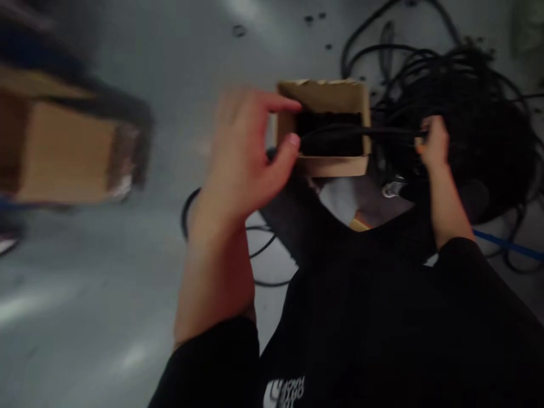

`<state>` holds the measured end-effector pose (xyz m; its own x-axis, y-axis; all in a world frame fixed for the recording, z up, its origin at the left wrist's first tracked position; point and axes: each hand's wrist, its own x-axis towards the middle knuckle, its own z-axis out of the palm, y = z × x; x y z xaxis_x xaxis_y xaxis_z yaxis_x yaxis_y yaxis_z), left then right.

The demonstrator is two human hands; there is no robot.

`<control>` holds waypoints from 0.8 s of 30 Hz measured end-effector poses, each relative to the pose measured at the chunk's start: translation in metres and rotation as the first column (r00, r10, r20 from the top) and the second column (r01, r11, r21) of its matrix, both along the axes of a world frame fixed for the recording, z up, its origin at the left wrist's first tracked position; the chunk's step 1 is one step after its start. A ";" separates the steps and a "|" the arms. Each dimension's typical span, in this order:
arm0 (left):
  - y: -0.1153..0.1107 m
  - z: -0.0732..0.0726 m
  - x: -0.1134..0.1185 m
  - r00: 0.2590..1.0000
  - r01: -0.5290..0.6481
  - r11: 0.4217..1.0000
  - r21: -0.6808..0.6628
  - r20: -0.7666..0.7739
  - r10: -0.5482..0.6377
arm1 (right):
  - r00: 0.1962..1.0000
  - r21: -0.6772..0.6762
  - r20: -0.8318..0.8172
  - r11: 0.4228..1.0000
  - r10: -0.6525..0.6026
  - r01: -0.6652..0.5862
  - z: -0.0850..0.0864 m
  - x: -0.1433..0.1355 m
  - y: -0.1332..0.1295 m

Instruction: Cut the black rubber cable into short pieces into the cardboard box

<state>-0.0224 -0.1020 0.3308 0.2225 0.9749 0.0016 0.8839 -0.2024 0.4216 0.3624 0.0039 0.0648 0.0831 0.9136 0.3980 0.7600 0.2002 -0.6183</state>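
Observation:
A small open cardboard box (325, 167) stands in front of me with dark contents inside. My left hand (250, 153), partly blurred, is at the box's left side. Its thumb and index finger are spread apart at the box's left edge, and the other fingers are smeared. A black cable (391, 131) runs from inside the box, across its right wall, to my right hand (436, 141). That hand is closed around the cable, and a bit of orange shows beside the fingers. Beyond and below it lies a large heap of coiled black cables (459, 96).
A larger cardboard box (66, 153), blurred, sits on the left. Small dark rings (238, 30) and bits are scattered over the grey floor (161, 243). A blue strap or cord (508, 243) lies at the right. Loose black cable (272, 283) curves near my legs.

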 end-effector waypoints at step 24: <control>0.121 -0.119 0.238 0.737 0.223 0.789 -0.572 -0.430 -0.521 | 0.943 -0.415 -0.332 0.902 -0.028 -0.119 -0.079 0.008 -0.021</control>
<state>0.2152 0.0190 0.2121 0.3827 0.6540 -0.6526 0.8753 -0.4826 0.0298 0.3706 -0.0176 -0.0141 0.0932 0.9932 -0.0699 0.5003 -0.1074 -0.8592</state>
